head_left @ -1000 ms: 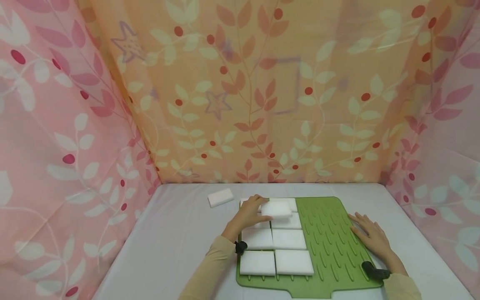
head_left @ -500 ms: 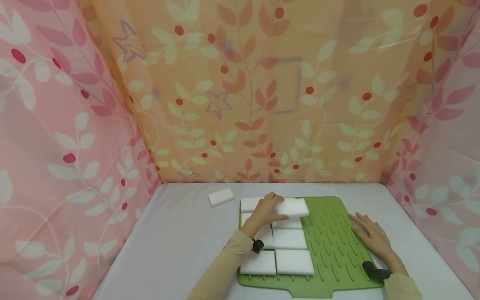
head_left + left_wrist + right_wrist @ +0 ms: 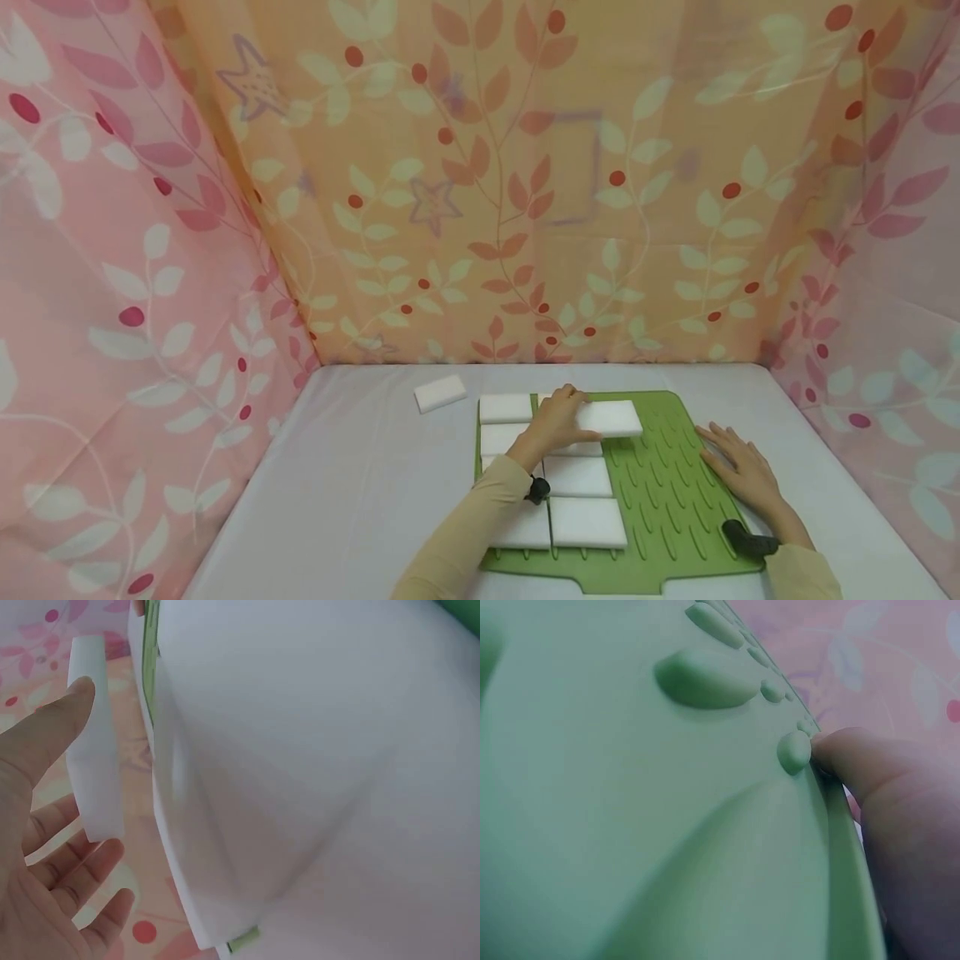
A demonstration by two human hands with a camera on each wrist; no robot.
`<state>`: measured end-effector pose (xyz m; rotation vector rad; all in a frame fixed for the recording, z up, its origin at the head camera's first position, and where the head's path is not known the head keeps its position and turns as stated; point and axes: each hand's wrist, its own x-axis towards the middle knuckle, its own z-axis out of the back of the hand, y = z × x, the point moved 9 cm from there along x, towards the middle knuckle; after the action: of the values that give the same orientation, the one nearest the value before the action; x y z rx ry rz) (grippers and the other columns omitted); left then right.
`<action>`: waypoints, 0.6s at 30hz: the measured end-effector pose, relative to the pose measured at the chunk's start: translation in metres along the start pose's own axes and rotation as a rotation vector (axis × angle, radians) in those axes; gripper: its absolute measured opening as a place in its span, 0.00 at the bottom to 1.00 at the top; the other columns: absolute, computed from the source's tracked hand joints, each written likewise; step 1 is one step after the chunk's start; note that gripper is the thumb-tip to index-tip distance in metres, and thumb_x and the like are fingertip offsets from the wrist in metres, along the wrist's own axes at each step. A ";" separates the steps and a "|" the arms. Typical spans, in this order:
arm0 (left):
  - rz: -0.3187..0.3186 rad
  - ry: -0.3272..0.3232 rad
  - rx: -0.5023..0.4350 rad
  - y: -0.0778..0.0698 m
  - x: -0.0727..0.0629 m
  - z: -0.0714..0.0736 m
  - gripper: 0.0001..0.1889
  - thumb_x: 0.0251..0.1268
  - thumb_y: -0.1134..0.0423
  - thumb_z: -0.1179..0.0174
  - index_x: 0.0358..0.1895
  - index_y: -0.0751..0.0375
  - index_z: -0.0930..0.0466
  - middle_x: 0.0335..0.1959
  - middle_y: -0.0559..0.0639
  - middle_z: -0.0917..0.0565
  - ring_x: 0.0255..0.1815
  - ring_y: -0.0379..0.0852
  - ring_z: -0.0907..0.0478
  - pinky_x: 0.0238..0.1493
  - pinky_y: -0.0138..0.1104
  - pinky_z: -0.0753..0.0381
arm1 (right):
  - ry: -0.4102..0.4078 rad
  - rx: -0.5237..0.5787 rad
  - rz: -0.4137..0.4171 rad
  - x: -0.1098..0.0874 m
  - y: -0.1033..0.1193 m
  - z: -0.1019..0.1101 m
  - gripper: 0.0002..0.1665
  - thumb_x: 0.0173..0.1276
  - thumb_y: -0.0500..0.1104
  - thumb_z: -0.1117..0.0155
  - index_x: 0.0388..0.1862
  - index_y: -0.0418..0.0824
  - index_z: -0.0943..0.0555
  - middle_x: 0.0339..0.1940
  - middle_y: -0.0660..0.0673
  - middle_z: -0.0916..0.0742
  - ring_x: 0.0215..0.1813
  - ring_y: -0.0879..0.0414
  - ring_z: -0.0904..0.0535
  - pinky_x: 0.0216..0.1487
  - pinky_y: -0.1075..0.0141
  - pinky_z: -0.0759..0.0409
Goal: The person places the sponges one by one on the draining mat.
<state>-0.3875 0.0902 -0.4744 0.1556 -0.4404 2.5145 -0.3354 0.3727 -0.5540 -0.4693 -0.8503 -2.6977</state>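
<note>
My left hand [image 3: 555,425] pinches a white sponge block [image 3: 613,418] over the back of the green ridged mat [image 3: 660,492]. In the left wrist view, the thumb [image 3: 64,712] presses one side of the held block, with fingertips at its lower end. White blocks lie in two columns on the left half of the mat, among them a front block [image 3: 587,522] and a back-left block [image 3: 506,408]; my left arm covers some of them. My right hand [image 3: 750,475] rests at the mat's right edge with extended fingers. Its thumb [image 3: 855,761] touches the rim in the right wrist view.
A single white block [image 3: 440,393] lies on the white table [image 3: 352,492], left of the mat's back corner. Patterned curtains [image 3: 487,250] enclose the table at the back and both sides. A black wrist strap [image 3: 750,542] shows on the right wrist.
My left hand has carried the white sponge block to the right, from above the laid blocks toward the mat's ridged right part. My right hand stays at the mat's edge.
</note>
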 end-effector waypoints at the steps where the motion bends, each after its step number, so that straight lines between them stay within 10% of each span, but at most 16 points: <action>1: -0.002 -0.002 -0.003 -0.002 0.001 -0.001 0.37 0.45 0.35 0.35 0.59 0.51 0.27 0.50 0.46 0.26 0.46 0.42 0.26 0.47 0.33 0.26 | 0.002 -0.002 -0.001 0.000 0.000 0.000 0.28 0.70 0.48 0.47 0.67 0.42 0.33 0.66 0.28 0.34 0.70 0.30 0.50 0.69 0.41 0.68; 18: -0.048 0.022 0.012 -0.034 0.018 -0.016 0.37 0.44 0.36 0.34 0.58 0.49 0.27 0.48 0.45 0.27 0.44 0.40 0.26 0.48 0.30 0.27 | 0.005 0.002 -0.022 0.003 0.002 0.002 0.28 0.69 0.48 0.45 0.66 0.43 0.32 0.66 0.28 0.34 0.69 0.29 0.48 0.68 0.39 0.65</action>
<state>-0.3831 0.1317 -0.4760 0.1418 -0.4077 2.4702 -0.3369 0.3713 -0.5505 -0.4547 -0.8616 -2.7163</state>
